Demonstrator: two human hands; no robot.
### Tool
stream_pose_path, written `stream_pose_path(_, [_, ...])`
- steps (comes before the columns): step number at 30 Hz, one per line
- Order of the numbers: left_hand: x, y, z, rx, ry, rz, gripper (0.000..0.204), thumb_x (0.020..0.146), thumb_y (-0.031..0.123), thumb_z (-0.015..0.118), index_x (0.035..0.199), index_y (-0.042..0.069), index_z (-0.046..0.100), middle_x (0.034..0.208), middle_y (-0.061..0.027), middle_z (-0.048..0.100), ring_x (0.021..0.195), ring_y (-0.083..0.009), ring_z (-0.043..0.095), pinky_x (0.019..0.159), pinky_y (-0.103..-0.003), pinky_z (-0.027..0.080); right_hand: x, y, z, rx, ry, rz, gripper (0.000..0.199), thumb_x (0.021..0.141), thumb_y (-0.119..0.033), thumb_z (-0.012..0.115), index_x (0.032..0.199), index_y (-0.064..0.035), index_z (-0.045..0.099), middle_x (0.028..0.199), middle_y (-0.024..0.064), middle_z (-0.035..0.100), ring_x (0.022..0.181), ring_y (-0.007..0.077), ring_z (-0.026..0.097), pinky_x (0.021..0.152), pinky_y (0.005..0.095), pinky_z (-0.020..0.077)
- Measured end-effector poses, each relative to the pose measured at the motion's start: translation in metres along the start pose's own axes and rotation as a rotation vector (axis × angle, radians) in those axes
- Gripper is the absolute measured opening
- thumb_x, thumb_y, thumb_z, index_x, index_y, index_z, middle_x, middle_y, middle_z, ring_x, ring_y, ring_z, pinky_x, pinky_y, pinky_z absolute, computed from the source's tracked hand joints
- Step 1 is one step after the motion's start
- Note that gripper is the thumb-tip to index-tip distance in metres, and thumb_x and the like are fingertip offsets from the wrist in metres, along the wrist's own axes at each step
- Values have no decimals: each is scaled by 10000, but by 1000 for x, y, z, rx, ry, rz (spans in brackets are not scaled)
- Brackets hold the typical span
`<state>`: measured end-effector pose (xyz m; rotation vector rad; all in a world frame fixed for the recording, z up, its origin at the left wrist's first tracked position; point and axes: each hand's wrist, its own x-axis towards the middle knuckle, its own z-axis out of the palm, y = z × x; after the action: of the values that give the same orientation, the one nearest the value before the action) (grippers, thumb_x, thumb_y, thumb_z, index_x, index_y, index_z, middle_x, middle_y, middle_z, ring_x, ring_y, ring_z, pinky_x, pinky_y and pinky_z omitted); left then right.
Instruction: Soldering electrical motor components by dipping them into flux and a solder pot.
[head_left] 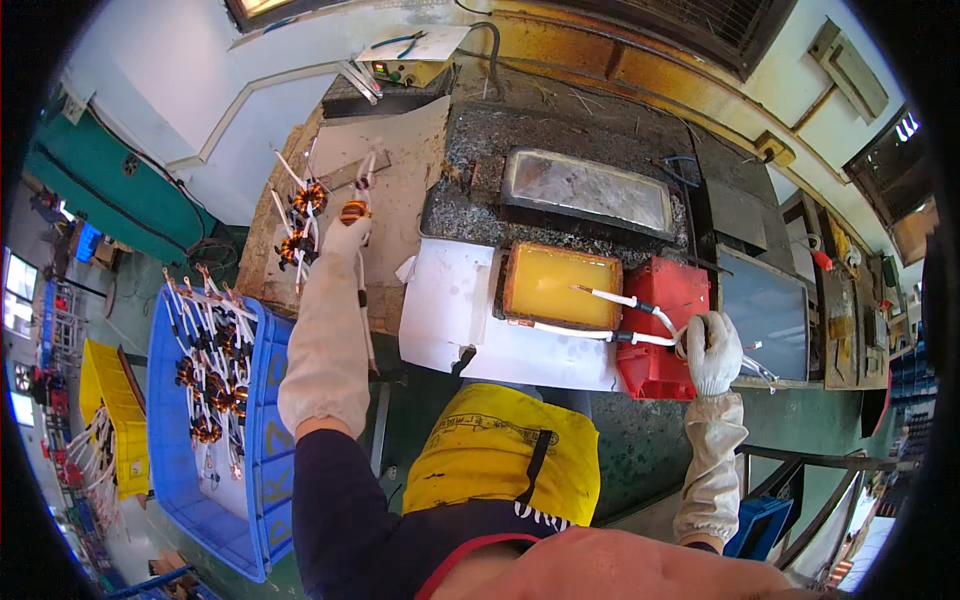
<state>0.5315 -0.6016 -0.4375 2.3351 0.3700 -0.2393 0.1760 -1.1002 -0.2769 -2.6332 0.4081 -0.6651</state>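
Note:
My left hand point(345, 238), in a white glove, is closed around a copper-wound ring coil point(355, 210) with pale leads pointing away from me, over the brown board at the left of the bench. My right hand point(712, 352), also gloved, grips another coil's white leads point(570, 329) beside a red plastic box point(668, 290). The coil itself is mostly hidden by the fingers. Two leads with black sleeves reach left from this hand; the bare copper tip of one hangs over a wooden-rimmed tray of yellow material point(562, 285). The other lies along the tray's near edge.
Two coils point(300, 220) lie on the bench's left edge. A blue crate point(265, 430) of coils stands lower left. Beyond the yellow tray sits a metal-topped rectangular pot point(588, 190). Blue-handled pliers point(400, 42) rest at the back. A grey panel point(765, 315) lies to the right.

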Motion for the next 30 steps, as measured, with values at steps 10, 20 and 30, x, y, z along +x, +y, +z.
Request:
stream_pose_path(10, [-134, 108, -56, -316, -237, 603, 486, 784, 178, 721, 1214, 17, 561, 1020, -66, 645, 938, -135, 598, 836, -290, 470, -4, 16, -20, -162, -77, -283, 592, 779, -401, 717, 1209, -36, 535, 1130, 192, 582, 1026, 385, 572, 879, 452, 465])
stream_pose_path(20, [-255, 281, 65, -8, -600, 992, 640, 730, 341, 753, 1236, 8, 546, 1108, -176, 635, 1033, -236, 606, 931, -324, 445, -26, 44, -42, -176, -136, -244, 589, 705, -151, 766, 1240, -133, 518, 1150, 113, 613, 1057, 323, 597, 907, 428, 461])
stream_pose_path(30, [-336, 350, 192, 450, -858, 1163, 630, 734, 364, 667, 1248, 23, 537, 1103, -207, 638, 1020, -281, 623, 899, -353, 472, -42, 46, -32, -161, -5, -154, 614, 705, -200, 765, 1263, -133, 517, 1097, 126, 589, 992, 321, 592, 875, 440, 473])
